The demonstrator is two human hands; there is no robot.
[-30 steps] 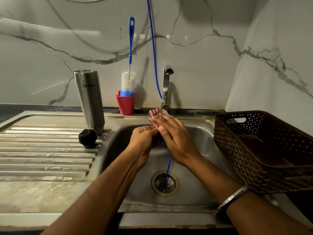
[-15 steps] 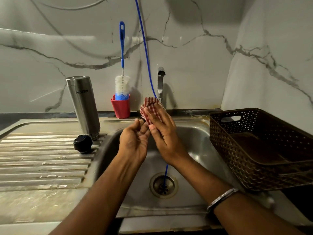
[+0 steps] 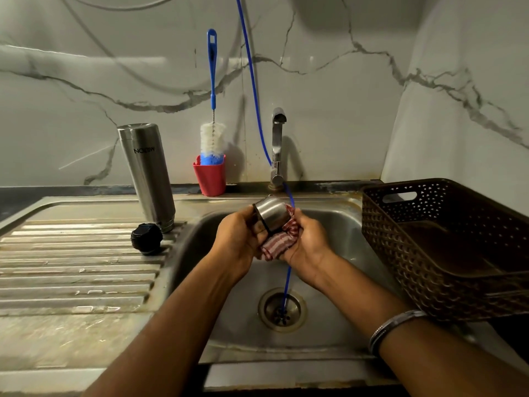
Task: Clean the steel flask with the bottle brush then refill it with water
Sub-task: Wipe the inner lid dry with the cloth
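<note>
Head view: over the sink [image 3: 337, 224], the left hand [image 3: 240, 242] curls around a steel cup [image 3: 270, 214]; the right hand [image 3: 307, 242] grips a striped cloth [image 3: 279, 242] against it. At 10 o'clock stands the flask [image 3: 147, 173], with the bottle brush [image 3: 212, 110] at 12 in a red cup [image 3: 210, 179].

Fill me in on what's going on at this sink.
A person stands over the sink. The left hand holds a small steel cup, and the right hand grips a red striped cloth against it. The steel flask stands upside down on the drainboard, its black cap beside it; the bottle brush sits untouched in a red holder.
</note>
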